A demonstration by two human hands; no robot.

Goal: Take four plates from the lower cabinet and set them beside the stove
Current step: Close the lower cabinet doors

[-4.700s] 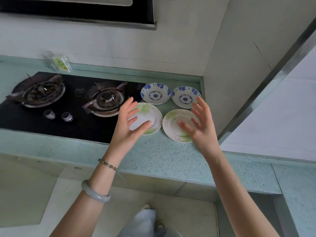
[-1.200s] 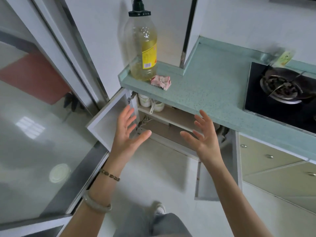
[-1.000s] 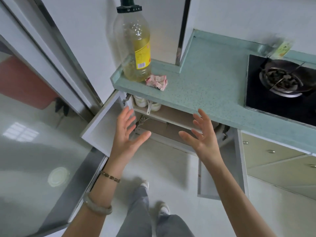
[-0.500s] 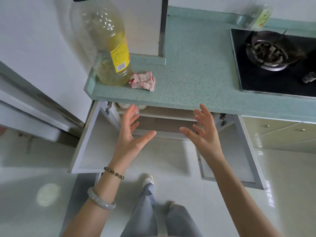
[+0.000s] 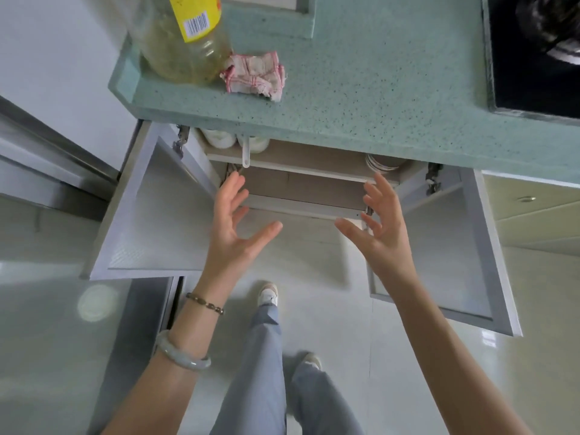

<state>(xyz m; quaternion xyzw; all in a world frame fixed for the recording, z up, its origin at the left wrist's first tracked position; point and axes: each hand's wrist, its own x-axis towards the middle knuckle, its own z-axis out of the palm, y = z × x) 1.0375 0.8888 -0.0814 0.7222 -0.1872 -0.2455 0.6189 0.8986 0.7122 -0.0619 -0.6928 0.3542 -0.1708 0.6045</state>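
We are holding our left hand and right hand spread and empty before the open lower cabinet; plates are sitting stacked on its shelf. The oil bottle label's barcode is showing, text unreadable.

View: turned away from the four plates by the stove, now looking steeply down over the table edge into the lower cabinet, closer than half a second ago.
Oil bottle: cap and neck now cut off by the top edge; only the lower body shows.
Stove: reduced to a corner at upper right.
Stack of plates: newly visible on the upper shelf, right side.
Left hand, right hand: now in front of the cabinet opening, empty, fingers spread, where they were over the plates before.
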